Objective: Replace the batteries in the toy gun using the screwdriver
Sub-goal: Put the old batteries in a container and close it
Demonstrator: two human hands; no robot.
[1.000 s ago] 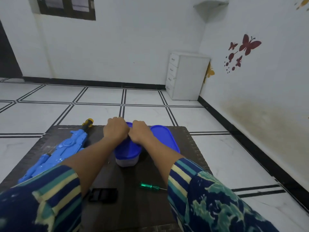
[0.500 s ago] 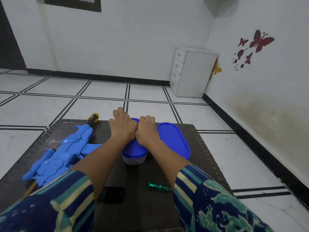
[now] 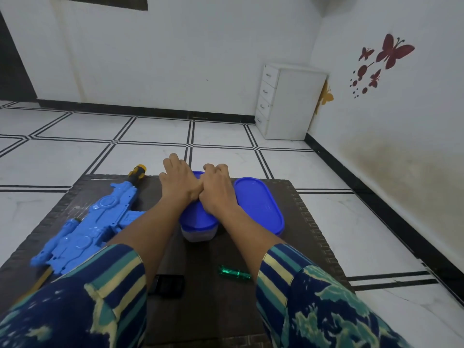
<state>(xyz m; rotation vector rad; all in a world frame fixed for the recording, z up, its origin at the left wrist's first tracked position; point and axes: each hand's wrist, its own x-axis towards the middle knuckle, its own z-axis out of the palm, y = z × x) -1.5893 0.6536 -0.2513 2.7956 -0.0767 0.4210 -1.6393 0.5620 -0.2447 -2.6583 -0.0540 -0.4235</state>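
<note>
The blue toy gun [image 3: 93,222] with a yellow-and-black muzzle lies on the left of the dark mat [image 3: 226,310]. A green-handled screwdriver [image 3: 233,272] lies on the mat near my right forearm. Both hands sit side by side, touching, on the blue lid of a small clear container [image 3: 195,219] at the mat's middle. My left hand [image 3: 179,182] presses on the lid with its fingers stretched forward. My right hand [image 3: 218,189] has its fingers curled over the lid's far edge. No batteries are visible.
A second, larger blue oval lid or box [image 3: 261,207] lies just right of the container. A small black rectangular piece [image 3: 167,285] rests on the mat near me. White tiled floor surrounds the mat; a white drawer unit [image 3: 288,101] stands in the far corner.
Both hands have stayed on the container lid. My left hand's fingers have stretched out forward from a curled pose. The camera has tilted slightly.
</note>
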